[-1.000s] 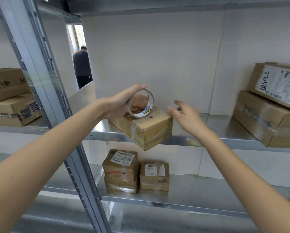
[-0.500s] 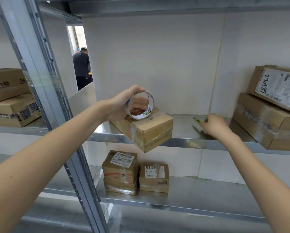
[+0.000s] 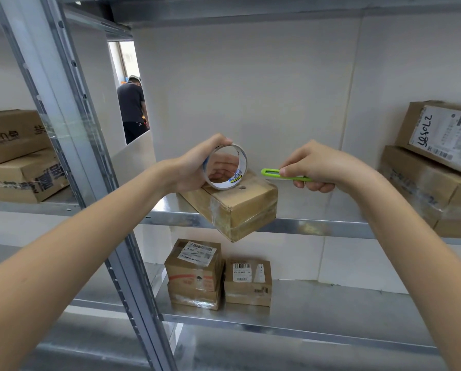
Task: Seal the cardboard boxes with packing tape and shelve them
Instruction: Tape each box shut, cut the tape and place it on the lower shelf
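A small cardboard box [image 3: 244,207], wrapped in clear tape, sits at an angle on the middle metal shelf [image 3: 317,226] with one corner over the front edge. My left hand [image 3: 194,167] grips a roll of clear packing tape [image 3: 228,167] that stands on edge on the box's top. My right hand [image 3: 320,170] holds a slim green cutter [image 3: 273,174] just right of the roll, its tip pointing left toward the tape.
Stacked boxes [image 3: 435,167] fill the shelf's right end. More boxes [image 3: 18,156] lie at the left behind a steel upright [image 3: 71,124]. Three small labelled boxes [image 3: 216,274] stand on the lower shelf. A person [image 3: 131,108] stands in the far doorway.
My right hand reached right to the shelf, picked up the green cutter and brought it back up beside the tape roll. My left hand and the roll stayed on the box.
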A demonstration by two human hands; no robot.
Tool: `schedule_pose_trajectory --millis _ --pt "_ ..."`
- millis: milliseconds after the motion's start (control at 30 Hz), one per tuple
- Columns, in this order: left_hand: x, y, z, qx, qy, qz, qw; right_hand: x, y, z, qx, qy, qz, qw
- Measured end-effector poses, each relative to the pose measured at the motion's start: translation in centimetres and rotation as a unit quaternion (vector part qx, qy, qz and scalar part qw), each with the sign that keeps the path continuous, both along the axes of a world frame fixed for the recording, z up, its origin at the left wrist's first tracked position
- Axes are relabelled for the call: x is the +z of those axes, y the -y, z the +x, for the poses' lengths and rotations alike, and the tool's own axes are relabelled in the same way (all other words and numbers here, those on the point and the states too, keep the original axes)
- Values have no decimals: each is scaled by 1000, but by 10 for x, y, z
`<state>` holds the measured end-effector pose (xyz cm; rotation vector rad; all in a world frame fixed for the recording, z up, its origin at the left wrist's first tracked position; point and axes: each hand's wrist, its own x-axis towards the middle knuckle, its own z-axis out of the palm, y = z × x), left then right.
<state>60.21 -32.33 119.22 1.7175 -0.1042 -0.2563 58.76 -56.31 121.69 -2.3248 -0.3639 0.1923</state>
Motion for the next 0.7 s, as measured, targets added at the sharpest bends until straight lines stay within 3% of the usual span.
schedule_pose_trajectory --millis 267,700 --pt "0 1 -3 9 -4 -12 1000 8 -16 5 -16 39 -40 998" --pt "0 1 -2 5 -12 -7 1000 5 -31 14 -13 17 -71 997"
